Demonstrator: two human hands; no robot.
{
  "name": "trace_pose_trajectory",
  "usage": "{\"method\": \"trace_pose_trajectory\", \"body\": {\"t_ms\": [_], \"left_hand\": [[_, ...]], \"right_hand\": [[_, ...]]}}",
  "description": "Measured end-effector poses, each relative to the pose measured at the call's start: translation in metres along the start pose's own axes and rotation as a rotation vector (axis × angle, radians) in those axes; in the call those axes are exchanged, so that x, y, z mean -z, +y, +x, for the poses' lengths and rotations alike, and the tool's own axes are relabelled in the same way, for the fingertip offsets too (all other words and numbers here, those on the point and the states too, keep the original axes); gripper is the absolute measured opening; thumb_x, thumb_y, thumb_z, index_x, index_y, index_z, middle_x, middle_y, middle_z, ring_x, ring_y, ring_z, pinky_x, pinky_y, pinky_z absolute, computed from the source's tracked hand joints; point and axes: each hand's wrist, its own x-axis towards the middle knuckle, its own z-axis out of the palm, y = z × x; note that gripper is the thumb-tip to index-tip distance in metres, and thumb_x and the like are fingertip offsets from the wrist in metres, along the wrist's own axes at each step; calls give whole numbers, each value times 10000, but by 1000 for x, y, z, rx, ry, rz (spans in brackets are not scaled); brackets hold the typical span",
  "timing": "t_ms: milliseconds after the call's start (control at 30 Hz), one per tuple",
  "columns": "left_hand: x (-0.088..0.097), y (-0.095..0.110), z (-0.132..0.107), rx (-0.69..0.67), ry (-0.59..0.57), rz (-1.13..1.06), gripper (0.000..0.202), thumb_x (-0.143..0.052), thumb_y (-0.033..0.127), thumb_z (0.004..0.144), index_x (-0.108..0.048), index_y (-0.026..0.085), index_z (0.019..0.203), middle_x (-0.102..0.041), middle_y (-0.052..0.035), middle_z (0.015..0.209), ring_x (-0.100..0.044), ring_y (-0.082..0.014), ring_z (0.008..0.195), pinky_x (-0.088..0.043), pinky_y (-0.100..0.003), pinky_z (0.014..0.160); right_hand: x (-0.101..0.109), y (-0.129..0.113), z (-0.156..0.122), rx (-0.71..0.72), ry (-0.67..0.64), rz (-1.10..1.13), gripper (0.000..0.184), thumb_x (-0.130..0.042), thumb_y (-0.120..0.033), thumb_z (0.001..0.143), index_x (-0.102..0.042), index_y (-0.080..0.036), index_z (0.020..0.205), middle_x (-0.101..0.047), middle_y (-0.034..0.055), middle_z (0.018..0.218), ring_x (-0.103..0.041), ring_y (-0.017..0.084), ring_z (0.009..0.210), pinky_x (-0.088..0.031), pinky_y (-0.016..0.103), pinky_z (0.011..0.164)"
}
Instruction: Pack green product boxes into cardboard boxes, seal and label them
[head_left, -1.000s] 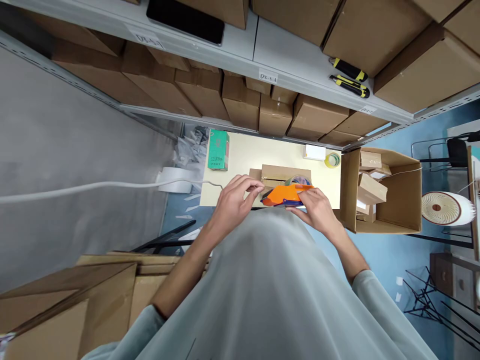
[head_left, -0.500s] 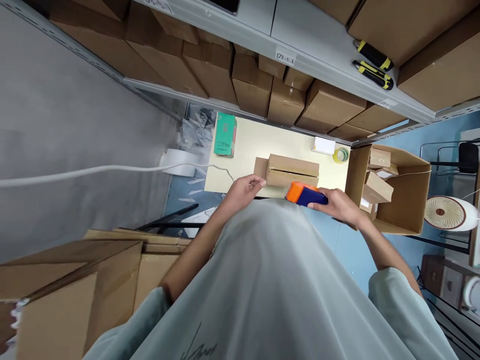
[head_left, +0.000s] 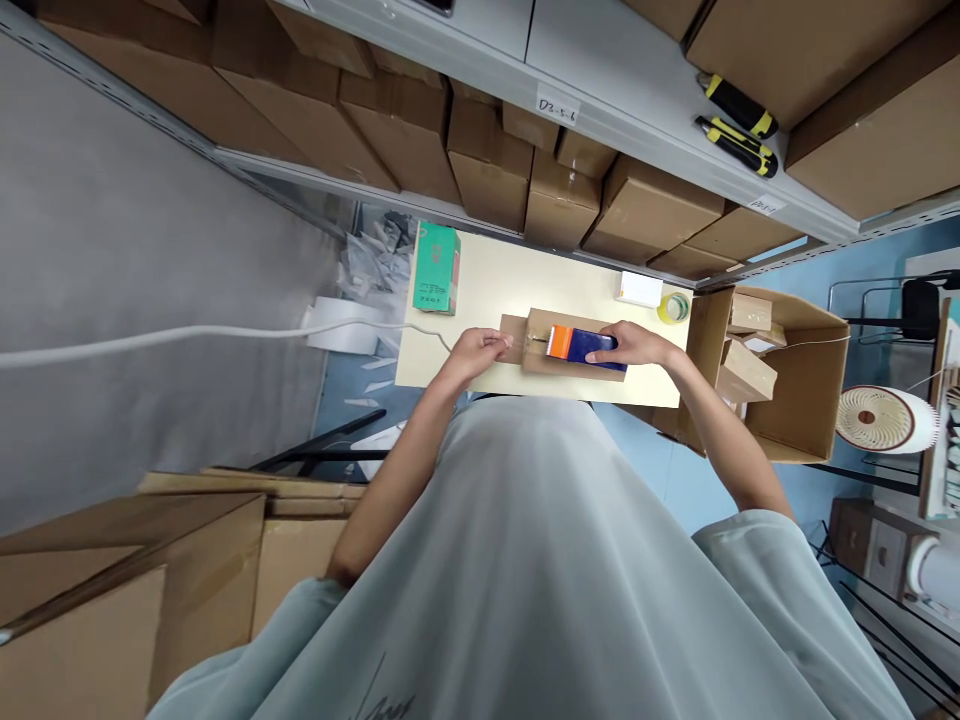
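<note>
Gripping the tape dispenser (head_left: 589,346) lengthwise over the carton (head_left: 559,367) near the table (head_left: 480,270)'s front edge, the right hand (head_left: 634,344) seems to align it with the seam (head_left: 537,340); the left hand (head_left: 476,353), pinched closed, sits at the end flap (head_left: 512,327), probably for steadying.

A white label (head_left: 557,104) on the front edge of the grey shelf (head_left: 611,85) reads "D3-5-6" in dark lettering. Farther right along that edge, a second label (head_left: 765,204) bears characters too blurred to read surely. The green box (head_left: 435,268) carries reddish characters and small dark print, both illegible. Dark script on the pale shirt (head_left: 540,560) cannot be made out.
</note>
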Motion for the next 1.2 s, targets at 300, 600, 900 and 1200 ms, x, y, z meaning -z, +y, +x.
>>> {"method": "trace_pose_trajectory", "body": {"t_ms": [300,600,900,1200], "left_hand": [[-1,-22,34,101,9,-33,239,-926,323,643,-752,165,681,-684,-5,690,-595,-135,674,-552,-283,745],[-25,-45,53,130,19,-65,239,-940,311,635,-779,159,726,-745,-44,725,-678,-179,718,-606,-314,745],[-44,-61,41,61,185,-30,243,-873,361,762,-826,160,889,-835,-68,870,-725,-172,709,-638,-309,763],[-44,-57,30,-83,397,74,478,-839,208,816,-773,176,1289,-837,-147,1271,-832,-287,1100,-648,-467,1102]], "right_hand": [[2,0,24,-41,-31,-55,684,-772,-868,773,-700,-192,850,-633,-6,737,-554,165,693,-367,292,652],[-7,-16,31,-174,-28,-176,533,-824,-708,884,-741,-181,880,-707,24,797,-624,175,741,-404,281,672],[-16,-33,40,-264,-15,-291,489,-822,-664,950,-773,-178,934,-797,80,933,-702,208,816,-412,287,664],[-15,-31,39,-259,-18,-265,502,-832,-665,942,-769,-167,922,-775,78,909,-679,201,793,-431,293,677]]}}
